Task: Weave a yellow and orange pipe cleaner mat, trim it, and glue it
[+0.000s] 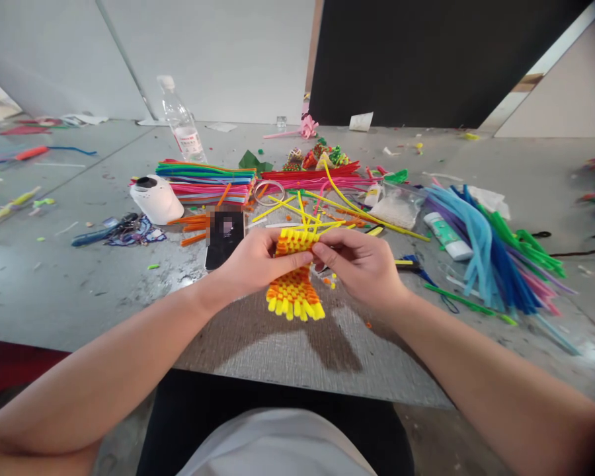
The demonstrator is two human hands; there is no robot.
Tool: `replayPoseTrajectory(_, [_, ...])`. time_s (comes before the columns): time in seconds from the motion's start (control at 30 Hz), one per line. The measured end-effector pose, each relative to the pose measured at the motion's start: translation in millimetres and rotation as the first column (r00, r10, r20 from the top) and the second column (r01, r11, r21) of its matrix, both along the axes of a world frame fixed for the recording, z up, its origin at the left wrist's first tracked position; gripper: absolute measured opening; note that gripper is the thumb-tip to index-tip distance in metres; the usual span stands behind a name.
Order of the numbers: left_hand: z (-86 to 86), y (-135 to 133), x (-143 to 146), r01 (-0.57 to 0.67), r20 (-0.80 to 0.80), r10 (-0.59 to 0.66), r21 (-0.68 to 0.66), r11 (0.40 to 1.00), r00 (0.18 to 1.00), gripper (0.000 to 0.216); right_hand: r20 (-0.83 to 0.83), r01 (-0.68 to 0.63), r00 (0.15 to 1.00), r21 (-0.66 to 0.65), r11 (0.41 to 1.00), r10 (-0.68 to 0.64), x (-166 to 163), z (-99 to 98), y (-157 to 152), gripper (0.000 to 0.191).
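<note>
A woven strip of yellow and orange pipe cleaners (293, 289) is held up above the table's near edge. My left hand (258, 259) grips its left side, with the thumb lying across the front. At the strip's upper right edge, my right hand (359, 261) pinches with thumb and fingertips. Yellow ends fan out along the bottom of the weave, and more yellow shows along its top. Just behind my left hand lies a phone (225, 235). Loose yellow pipe cleaners (381, 215) spread over the table beyond both hands.
Bundles of coloured pipe cleaners (205, 173) lie at the back, near a clear plastic bottle (184, 129). A white container (157, 199) is at left. To the right are a white and green tube (447, 236), a blue bundle (506, 251) and a clear bag (395, 206).
</note>
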State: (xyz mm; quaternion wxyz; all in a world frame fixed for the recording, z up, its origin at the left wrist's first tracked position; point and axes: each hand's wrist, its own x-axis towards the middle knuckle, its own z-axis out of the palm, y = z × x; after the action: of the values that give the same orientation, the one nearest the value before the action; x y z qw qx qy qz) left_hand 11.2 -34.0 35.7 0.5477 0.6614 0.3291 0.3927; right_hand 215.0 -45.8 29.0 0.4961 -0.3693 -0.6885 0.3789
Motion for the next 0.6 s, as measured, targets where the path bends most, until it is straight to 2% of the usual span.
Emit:
replayPoseTrajectory(0.1, [1.9,1.8,-2.8,0.006,-0.028,-0.007,-0.039,0.999,1.000,0.035,0.051,0.013,0.999,0.087,0.996,-0.017,1.3,-1.1,2.7,0.012])
replayPoseTrajectory(0.23, [4.9,3.9,-7.0,0.015,-0.164,-0.019,-0.027,1.000,0.986,0.027,0.191,0.004,0.980,0.226,0.974,-0.048,2.6,-2.7,6.3,0.013])
replayPoseTrajectory(0.33, [6.1,3.7,-7.4,0.048,-0.179,-0.059,-0.063,0.997,0.982,0.025,0.203,0.019,0.977,0.194,0.981,-0.059,3.0,-3.9,7.8,0.011])
replayPoseTrajectory(0.47, [4.8,0.9,-4.4,0.063,-0.103,-0.076,-0.127,0.990,0.992,0.029,0.108,0.100,0.988,0.074,0.992,-0.108,2.4,-6.2,6.8,0.015])
replayPoseTrajectory(0.6, [4.5,-1.0,-1.3,0.100,0.026,-0.097,-0.241,0.965,0.995,0.032,0.087,0.105,0.990,0.101,0.989,-0.113,1.5,-8.2,4.4,0.014])
